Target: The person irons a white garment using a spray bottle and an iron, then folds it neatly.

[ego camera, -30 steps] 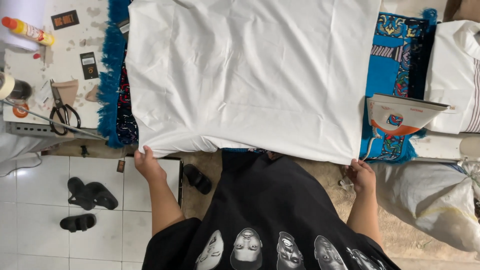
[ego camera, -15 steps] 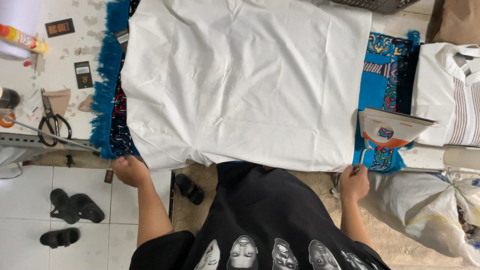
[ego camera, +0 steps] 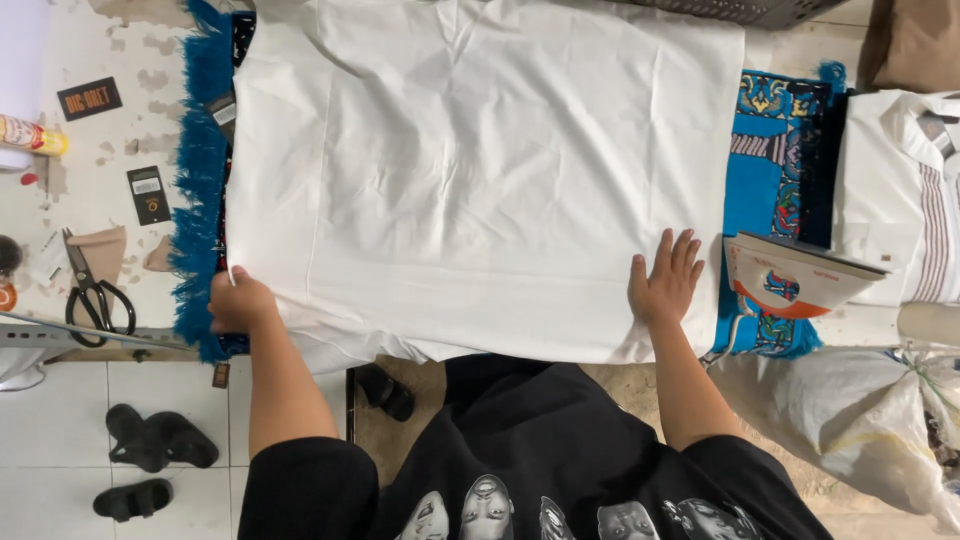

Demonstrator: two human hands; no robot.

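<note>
A large white cloth (ego camera: 480, 170) lies spread flat over a blue patterned cover (ego camera: 765, 150) on the table. My left hand (ego camera: 238, 303) grips the cloth's near left corner at the fringed blue edge. My right hand (ego camera: 664, 278) lies flat, fingers apart, on the cloth's near right part. An upright white and orange iron (ego camera: 795, 280) stands just right of that hand.
Scissors (ego camera: 92, 295), a yellow bottle (ego camera: 30, 135) and small dark cards lie on the worn surface at left. A folded striped white shirt (ego camera: 900, 200) sits at far right. A white sack (ego camera: 850, 410) is below it. Black sandals (ego camera: 150, 450) rest on the tiled floor.
Both hands have come up from the cloth's hanging near edge. The right hand now lies flat on the cloth; the left grips the left corner. The view has shifted.
</note>
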